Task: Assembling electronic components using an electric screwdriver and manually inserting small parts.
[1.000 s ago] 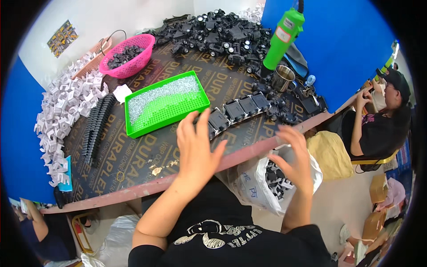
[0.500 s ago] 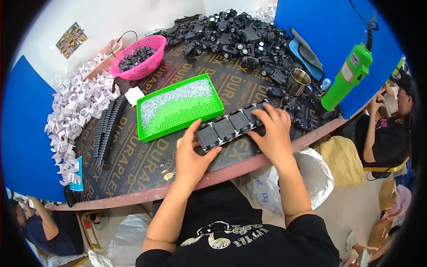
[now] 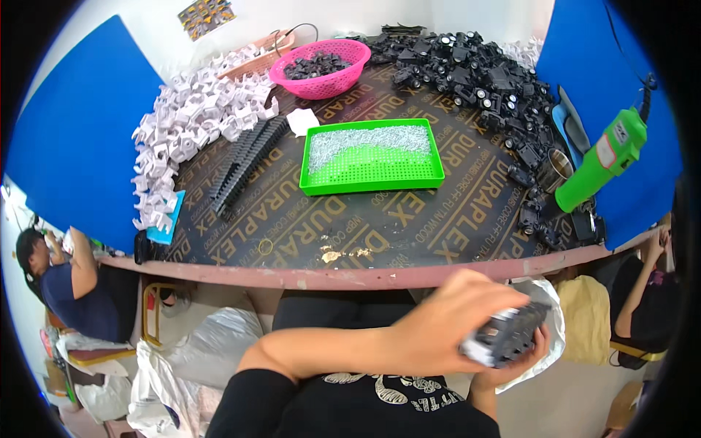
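Observation:
A row of square black plastic parts [image 3: 515, 332] is off the table, tilted, beyond the near edge on the right. My left hand [image 3: 456, 314] reaches across my body and grips it from the left and above. From below and the right, the fingers of my right hand [image 3: 522, 365] wrap round it; part of that hand is hidden behind the row. Just behind and beneath is a white plastic bag [image 3: 553, 299]. On the table stands a green perforated tray [image 3: 372, 186] with many small silvery screws or pins.
A pink basket [image 3: 321, 89] holds small black parts. White plastic clips [image 3: 175, 139] are heaped left beside stacked black strips [image 3: 244, 164]; black assemblies [image 3: 475, 80] are piled back right. A green electric screwdriver [image 3: 602, 160] hangs near a metal cup [image 3: 556, 168]. Other people sit at both sides.
Both hands have lifted the black row off the table and carried it toward me and right, past the table edge over the bag. The view has shifted, so the tabletop appears farther right.

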Motion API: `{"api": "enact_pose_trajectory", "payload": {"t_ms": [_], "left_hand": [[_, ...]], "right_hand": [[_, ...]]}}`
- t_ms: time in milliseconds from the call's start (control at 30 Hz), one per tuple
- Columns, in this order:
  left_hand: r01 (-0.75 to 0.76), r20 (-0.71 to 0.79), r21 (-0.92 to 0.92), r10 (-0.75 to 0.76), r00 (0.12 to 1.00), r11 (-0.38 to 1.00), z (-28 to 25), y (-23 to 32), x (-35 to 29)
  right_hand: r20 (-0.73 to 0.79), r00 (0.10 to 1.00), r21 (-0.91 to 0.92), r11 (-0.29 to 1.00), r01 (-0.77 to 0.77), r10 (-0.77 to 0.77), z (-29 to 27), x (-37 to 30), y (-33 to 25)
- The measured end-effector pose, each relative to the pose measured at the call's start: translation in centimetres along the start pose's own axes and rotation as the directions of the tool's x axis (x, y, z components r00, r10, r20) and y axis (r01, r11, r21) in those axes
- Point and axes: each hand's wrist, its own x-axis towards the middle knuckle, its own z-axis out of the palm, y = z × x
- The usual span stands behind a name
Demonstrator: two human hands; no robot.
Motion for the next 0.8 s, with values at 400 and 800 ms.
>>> {"api": "enact_pose_trajectory", "payload": {"t_ms": [400,800], "left_hand": [[0.129,0.440,0.012,-0.122,0.890,0.992,5.9,-6.3,-4.3],[0.222,-0.043,0.366,-0.222,0.974,0.904,-13.2,0.5,-7.3]], "right_hand": [[0.103,0.910,-0.410,0.850,-0.330,0.402,-2.4,-2.9,4.5],[0.285,0.830,0.468,0.825,0.317,-0.480,9.7,11.0,-10.4]]}}
